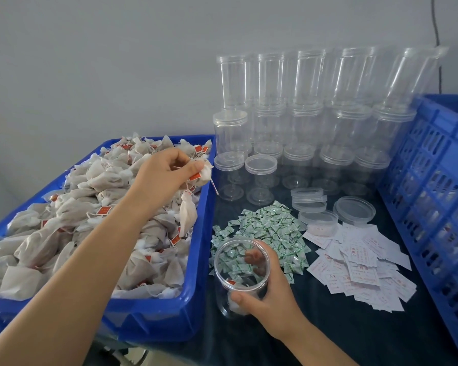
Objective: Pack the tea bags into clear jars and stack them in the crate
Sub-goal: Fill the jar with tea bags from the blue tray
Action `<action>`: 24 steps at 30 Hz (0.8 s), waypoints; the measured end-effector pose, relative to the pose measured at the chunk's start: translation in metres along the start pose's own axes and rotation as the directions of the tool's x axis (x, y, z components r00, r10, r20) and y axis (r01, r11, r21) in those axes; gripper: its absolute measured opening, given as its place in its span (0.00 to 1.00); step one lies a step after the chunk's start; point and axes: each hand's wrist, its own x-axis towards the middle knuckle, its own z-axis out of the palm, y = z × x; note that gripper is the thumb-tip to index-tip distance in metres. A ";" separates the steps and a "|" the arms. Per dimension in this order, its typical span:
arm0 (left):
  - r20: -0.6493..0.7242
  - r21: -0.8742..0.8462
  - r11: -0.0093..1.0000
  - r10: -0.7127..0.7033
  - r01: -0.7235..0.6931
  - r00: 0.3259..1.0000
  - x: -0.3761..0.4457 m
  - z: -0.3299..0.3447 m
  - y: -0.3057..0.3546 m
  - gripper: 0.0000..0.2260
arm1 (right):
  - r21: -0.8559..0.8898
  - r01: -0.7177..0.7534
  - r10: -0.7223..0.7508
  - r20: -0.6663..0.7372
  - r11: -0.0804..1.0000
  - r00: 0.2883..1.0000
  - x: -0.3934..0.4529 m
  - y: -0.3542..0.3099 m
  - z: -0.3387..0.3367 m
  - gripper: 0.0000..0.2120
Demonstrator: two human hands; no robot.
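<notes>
Head view: left hand pinches tea bags; right hand grips jar, seemingly near-empty.

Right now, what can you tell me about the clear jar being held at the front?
The open jar is a clear, plastic-looking cylinder with no lid, tilted so its round mouth faces the camera. The right hand grips it, fingers curled round the far side and showing through the wall, thumb on the near side. It sits beside the blue tray, above the dark table. Inside near the bottom lies at least one tea bag with a red tag. Whether its base touches the table is unclear.
</notes>
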 end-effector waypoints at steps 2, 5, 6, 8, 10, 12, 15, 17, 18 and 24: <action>0.000 -0.066 0.998 -0.023 0.023 1.000 0.001 -0.001 0.000 0.08 | 0.002 -0.003 0.003 -0.002 1.000 1.000 0.000 0.000 0.000 0.39; 0.006 -0.135 0.989 -0.056 0.056 0.998 0.002 -0.001 0.000 0.06 | 0.012 -0.005 0.005 -0.004 1.000 1.000 0.001 0.000 0.001 0.39; 0.009 -0.150 0.987 -0.049 0.050 0.999 0.002 -0.001 0.002 0.06 | 0.015 -0.004 0.004 -0.002 1.000 1.000 0.001 0.000 0.001 0.39; 0.027 -0.184 0.983 -0.012 0.016 1.000 0.000 -0.001 0.009 0.07 | 0.023 0.000 0.000 0.004 1.000 1.000 0.001 0.000 0.001 0.40; 0.050 -0.214 0.977 0.018 -0.006 0.999 -0.003 0.001 0.021 0.10 | 0.031 0.003 -0.003 0.005 1.000 1.000 0.001 0.000 0.001 0.40; 0.075 -0.266 0.964 0.036 -0.014 0.997 -0.006 0.003 0.033 0.12 | 0.040 0.008 -0.008 0.002 0.999 1.000 0.001 -0.001 0.001 0.39; 0.117 -0.343 0.939 0.065 -0.022 0.991 -0.010 0.006 0.049 0.12 | 0.060 0.007 -0.008 0.008 0.998 1.000 0.001 -0.001 0.001 0.39; 0.153 -0.369 0.929 0.092 -0.030 0.984 -0.013 0.009 0.058 0.12 | 0.065 0.011 -0.011 0.011 0.998 1.000 0.001 -0.002 0.002 0.39; 0.173 -0.381 0.924 0.102 -0.029 0.980 -0.016 0.011 0.062 0.12 | 0.064 0.017 -0.018 0.010 0.998 1.000 0.001 -0.002 0.001 0.39; 0.304 -0.403 0.915 0.134 0.000 0.943 -0.032 0.029 0.065 0.11 | 0.075 0.047 -0.048 0.003 0.996 0.999 0.001 -0.001 0.001 0.37</action>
